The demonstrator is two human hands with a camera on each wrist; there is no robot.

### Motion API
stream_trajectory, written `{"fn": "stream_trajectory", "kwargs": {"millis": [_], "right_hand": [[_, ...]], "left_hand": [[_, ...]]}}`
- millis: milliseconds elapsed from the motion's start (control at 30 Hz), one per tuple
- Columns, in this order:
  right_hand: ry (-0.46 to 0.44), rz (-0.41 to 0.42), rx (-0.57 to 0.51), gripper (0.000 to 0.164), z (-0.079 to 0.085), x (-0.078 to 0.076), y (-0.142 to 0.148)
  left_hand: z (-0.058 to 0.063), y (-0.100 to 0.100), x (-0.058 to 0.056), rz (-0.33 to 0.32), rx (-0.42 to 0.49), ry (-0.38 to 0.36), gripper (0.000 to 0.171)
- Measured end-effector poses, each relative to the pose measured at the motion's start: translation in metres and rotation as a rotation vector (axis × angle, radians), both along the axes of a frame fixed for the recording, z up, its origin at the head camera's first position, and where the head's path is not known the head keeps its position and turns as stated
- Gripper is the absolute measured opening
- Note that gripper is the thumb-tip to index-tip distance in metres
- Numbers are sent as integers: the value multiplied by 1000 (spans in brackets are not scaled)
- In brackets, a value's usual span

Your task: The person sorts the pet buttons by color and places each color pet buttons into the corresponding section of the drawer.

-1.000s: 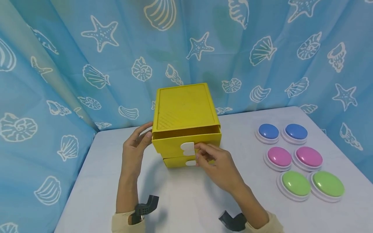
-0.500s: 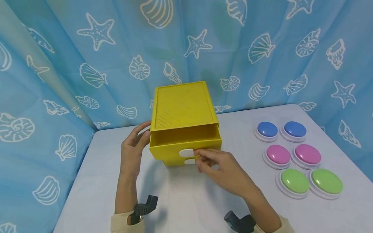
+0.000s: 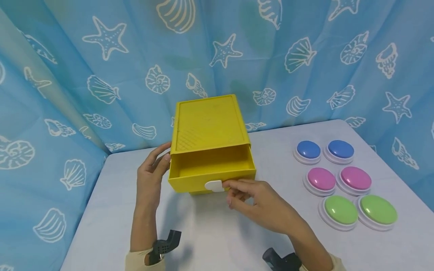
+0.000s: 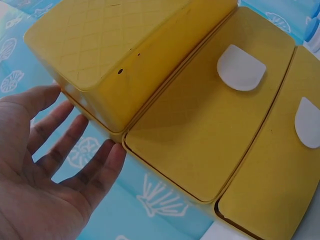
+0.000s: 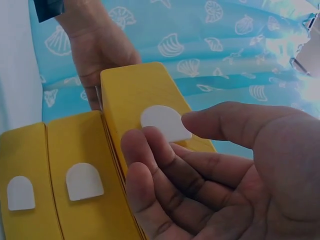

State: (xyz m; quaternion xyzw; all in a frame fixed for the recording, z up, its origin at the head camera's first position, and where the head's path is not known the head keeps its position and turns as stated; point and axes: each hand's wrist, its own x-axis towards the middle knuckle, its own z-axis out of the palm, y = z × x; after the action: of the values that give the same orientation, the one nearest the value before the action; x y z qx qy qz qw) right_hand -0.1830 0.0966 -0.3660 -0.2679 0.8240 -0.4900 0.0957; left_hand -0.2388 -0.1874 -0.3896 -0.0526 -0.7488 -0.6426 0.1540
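A yellow drawer cabinet [image 3: 208,122] stands on the white table, its top drawer [image 3: 190,182] pulled out. The part of the drawer's inside that shows is bare. My right hand [image 3: 257,203] grips the white handle [image 5: 165,122] on that drawer's front, fingers curled by its edge. In the left wrist view the lower two drawer fronts [image 4: 200,125] sit flush, each with a white tab. My left hand [image 3: 149,178] rests with extended fingers against the cabinet's left side. Its fingertips [image 4: 115,155] touch near the side edge.
Pairs of blue [image 3: 308,149], pink [image 3: 321,178] and green push buttons [image 3: 340,210] on white bases stand to the right on the table [image 3: 210,241]. A blue curtain [image 3: 135,82] with shell prints hangs behind and to the left.
The top drawer has slid farther out toward me, my right hand moving with its handle. My left hand stays against the cabinet's side. The head view has shifted slightly.
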Motion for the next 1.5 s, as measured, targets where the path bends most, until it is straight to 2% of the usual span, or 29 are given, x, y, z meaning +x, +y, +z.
{"fn": "stream_trajectory", "kwargs": {"millis": [233, 433, 600, 1033, 1267, 1500], "right_hand": [[2, 39, 25, 35, 3, 4, 2], [-30, 88, 75, 36, 7, 9, 6], [-22, 129, 64, 38, 8, 11, 8], [-20, 177, 83, 43, 12, 15, 12], [-78, 173, 108, 36, 16, 17, 12], [-75, 216, 102, 34, 16, 21, 13]], "left_hand": [[-1, 0, 1, -1, 14, 12, 38], [-1, 1, 0, -3, 2, 26, 37], [0, 2, 0, -5, 5, 28, 37], [-1, 3, 0, 3, 23, 12, 38], [-2, 2, -2, -7, 26, 26, 38], [-1, 2, -2, -13, 34, 26, 37]]}}
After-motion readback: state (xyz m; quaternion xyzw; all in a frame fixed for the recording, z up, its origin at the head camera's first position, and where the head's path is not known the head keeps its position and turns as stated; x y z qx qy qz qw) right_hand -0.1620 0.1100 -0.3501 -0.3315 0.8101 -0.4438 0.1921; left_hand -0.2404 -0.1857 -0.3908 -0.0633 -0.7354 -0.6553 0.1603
